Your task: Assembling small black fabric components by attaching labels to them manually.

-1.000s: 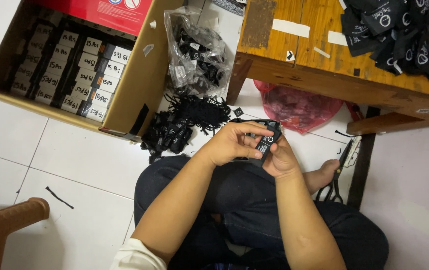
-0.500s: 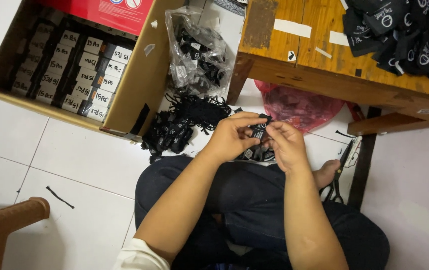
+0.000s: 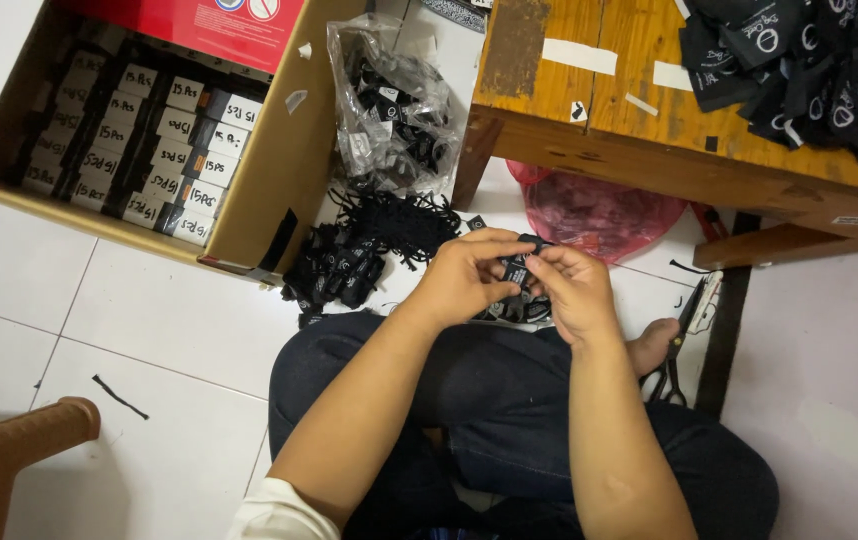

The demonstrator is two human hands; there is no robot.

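View: looking down at a person sitting cross-legged on a white tiled floor.
Left hand (image 3: 464,278): fingers pinched narrow on a small black tag (image 3: 517,270), held above the lap.
Right hand (image 3: 571,290): fingertips closed on the same tag from the other side.
Tag position: between both hands, just in front of the knees.
Floor pile (image 3: 344,270): loose black tags and strings, near the left hand.
Plastic bag (image 3: 394,110): clear, holding more black tags.
Cardboard box (image 3: 279,170): open, filled with rows of small labelled packs.
Wooden table (image 3: 649,140): low, with black tags heaped on top.
Scissors (image 3: 674,355): on the floor beside the right foot.
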